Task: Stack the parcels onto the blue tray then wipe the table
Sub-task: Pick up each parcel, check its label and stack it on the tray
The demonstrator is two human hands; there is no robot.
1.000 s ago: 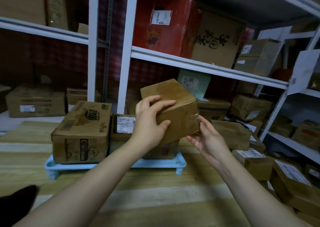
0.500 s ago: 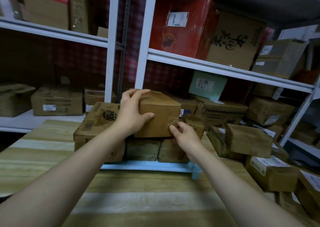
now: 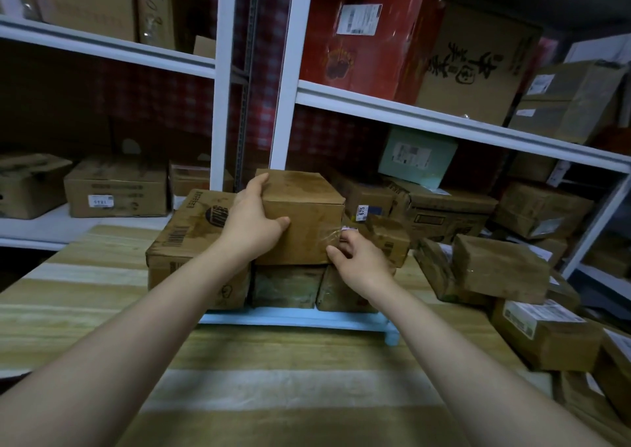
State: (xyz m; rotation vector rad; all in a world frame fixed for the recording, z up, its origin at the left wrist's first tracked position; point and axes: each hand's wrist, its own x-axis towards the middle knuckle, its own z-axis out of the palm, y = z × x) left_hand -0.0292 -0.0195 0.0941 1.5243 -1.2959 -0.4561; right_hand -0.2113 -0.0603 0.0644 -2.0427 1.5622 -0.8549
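Whereas the box [image 3: 304,214] hung airborne a second before, it now rested on parcels [image 3: 286,286] at the tray [image 3: 290,318] near edge, left hand [image 3: 254,221] and right hand [image 3: 358,262] gripping it; release due.

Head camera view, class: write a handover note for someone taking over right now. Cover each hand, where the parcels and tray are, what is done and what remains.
Left hand grips the top parcel by its left side; right hand holds its lower right corner.
The top parcel seems to rest on two small parcels on the blue tray, beside a large printed box.
Done: four parcels on the tray.
Left: release, stack the loose parcels to the right, wipe the table.
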